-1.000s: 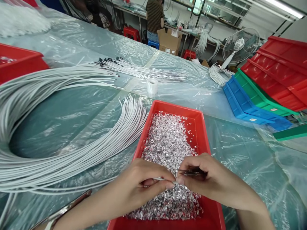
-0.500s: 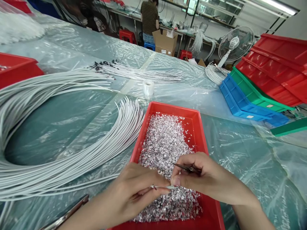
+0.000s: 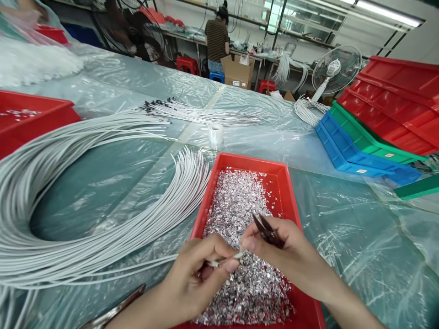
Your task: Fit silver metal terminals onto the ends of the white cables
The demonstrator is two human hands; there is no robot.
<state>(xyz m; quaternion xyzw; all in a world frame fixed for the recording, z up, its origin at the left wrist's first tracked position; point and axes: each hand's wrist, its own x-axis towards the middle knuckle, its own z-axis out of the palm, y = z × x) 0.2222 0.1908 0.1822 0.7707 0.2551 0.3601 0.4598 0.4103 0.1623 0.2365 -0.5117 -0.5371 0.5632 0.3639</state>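
My left hand [image 3: 195, 276] is closed around a white cable [image 3: 236, 257], its end pointing right from between thumb and forefinger. Close to that tip, the thumb and forefinger of my right hand [image 3: 286, 251] are pinched together; whether they touch the cable I cannot tell. Small dark snips [image 3: 265, 230] are tucked in the right fingers, blades pointing up and left and slightly apart. Both hands are over a red tray [image 3: 252, 159] holding a heap of shiny silver scraps [image 3: 236, 201]. A big looped bundle of white cables [image 3: 137, 224] lies left of it.
A metal tool [image 3: 116, 311] lies partly behind my left forearm. Beyond the tray stand a clear roll [image 3: 216, 135] and more black-ended cables [image 3: 206, 114]. Stacked crates [image 3: 387, 107] are at right, another red tray [image 3: 37, 119] at left. A person [image 3: 216, 43] is at the back bench.
The view has tilted slightly up and shifted left. The snips have turned upward and their blades show more spread. My left fingers have shifted, and the cable tip now slants upward.
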